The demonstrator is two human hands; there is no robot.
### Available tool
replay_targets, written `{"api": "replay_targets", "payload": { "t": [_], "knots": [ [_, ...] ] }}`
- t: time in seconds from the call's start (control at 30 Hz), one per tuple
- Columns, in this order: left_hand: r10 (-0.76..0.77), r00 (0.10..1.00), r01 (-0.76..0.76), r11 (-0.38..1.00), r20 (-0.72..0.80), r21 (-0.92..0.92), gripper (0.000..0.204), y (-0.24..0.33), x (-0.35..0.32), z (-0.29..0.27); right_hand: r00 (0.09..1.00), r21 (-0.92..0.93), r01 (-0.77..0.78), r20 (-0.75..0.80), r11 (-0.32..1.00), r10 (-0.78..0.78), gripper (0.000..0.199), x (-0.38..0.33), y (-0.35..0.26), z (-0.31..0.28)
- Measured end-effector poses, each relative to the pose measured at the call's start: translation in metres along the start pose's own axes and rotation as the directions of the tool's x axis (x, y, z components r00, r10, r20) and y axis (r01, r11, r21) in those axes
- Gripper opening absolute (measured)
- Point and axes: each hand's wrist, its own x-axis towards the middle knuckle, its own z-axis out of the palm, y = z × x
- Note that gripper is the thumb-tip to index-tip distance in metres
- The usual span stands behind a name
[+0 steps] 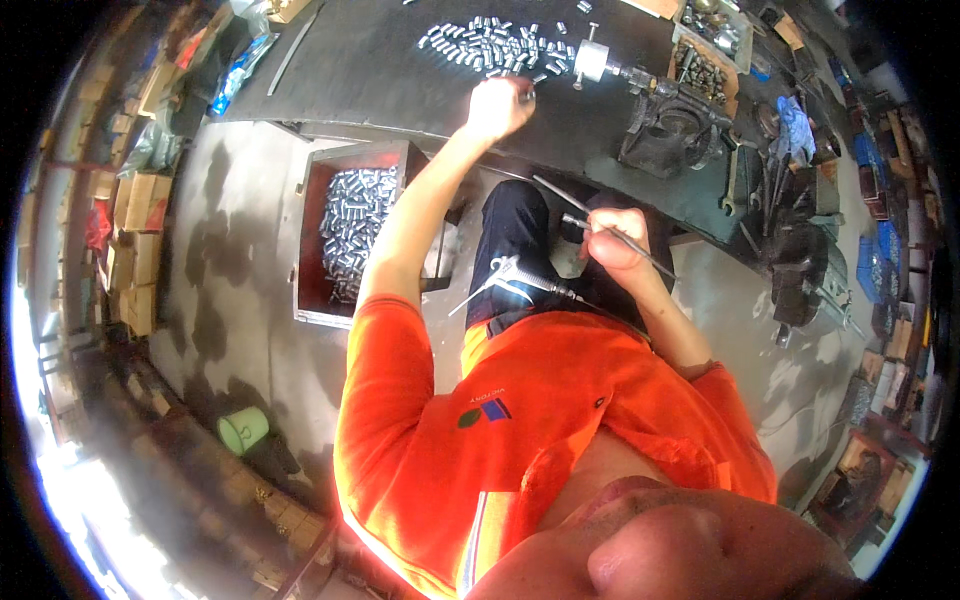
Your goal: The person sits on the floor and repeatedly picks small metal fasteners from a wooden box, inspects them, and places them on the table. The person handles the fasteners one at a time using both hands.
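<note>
On the bench point(370, 70): loose sleeves point(490, 46), spread near the fixture point(591, 62), seemingly to keep each within easy picking reach.
Left hand point(502, 108): at the pile's near side; fingers curled closed on a small metal piece point(528, 96), apparently a sleeve, mostly hidden.
Right hand point(617, 240): above the lap; fist closed round a rod point(652, 260).
Rod: slanting, both ends projecting; probably gripped mid-length for balance.
Box point(360, 158): by the left leg, filled with sleeves, presumably for handy storage.
Air gun point(512, 274): at the lap, ungripped, likely parked there for quick reach.
</note>
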Motion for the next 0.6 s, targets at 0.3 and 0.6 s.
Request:
{"api": "replay_targets", "payload": {
  "t": [0.3, 0.6],
  "knots": [
    [-0.054, 0.933, 0.311, 0.619, 0.355, -0.721, 0.026, 0.048, -0.043, -0.057, 0.995, 0.170, -0.097, 0.012, 0.981, 0.097, 0.015, 0.019, -0.002, 0.003],
    [-0.058, 0.897, 0.441, 0.141, 0.438, -0.886, 0.019, 0.080, -0.133, -0.055, 0.987, 0.280, -0.131, 0.124, 0.951, 0.100, 0.017, 0.028, 0.029, 0.027]
  ]
}}
